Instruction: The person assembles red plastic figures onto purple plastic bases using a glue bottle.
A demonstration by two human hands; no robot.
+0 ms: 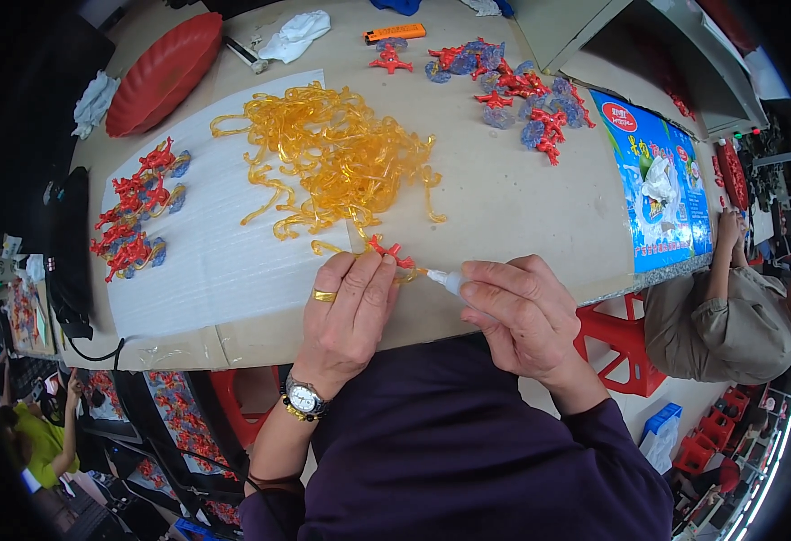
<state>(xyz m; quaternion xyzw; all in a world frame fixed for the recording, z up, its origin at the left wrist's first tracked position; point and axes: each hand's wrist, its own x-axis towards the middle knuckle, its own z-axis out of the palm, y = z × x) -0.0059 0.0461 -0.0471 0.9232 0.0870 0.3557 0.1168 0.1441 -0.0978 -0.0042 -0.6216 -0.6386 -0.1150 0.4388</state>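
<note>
I have the left hand (346, 302) at the lower centre of the frame, its fingertips drawn narrow around a small red piece (388, 249) close to the near edge of the table (522, 216). Just to the right, the right hand (526, 311) pinches a small white bottle (450, 280) between thumb and fingers, its thin nozzle pointing left toward the piece. A bit of clear yellow strand shows below the red piece, by the nozzle; from my end I cannot tell whether the tip touches it. Above the left hand, I see a tangled heap of yellow strands (341, 153), much of it on a white sheet (206, 298) that spreads over the left half of the tabletop. On that sheet's left side lies a cluster of red, bluish and yellow pieces (138, 212). More red and bluish pieces (513, 86) sit in a loose group at the upper right of centre, near a flat orange object (395, 33). In the upper left I have a red ribbed tray (165, 77) and a crumpled white cloth (294, 36); at the right, a blue printed sheet (618, 162), with another person (725, 325) seated beyond it.
</note>
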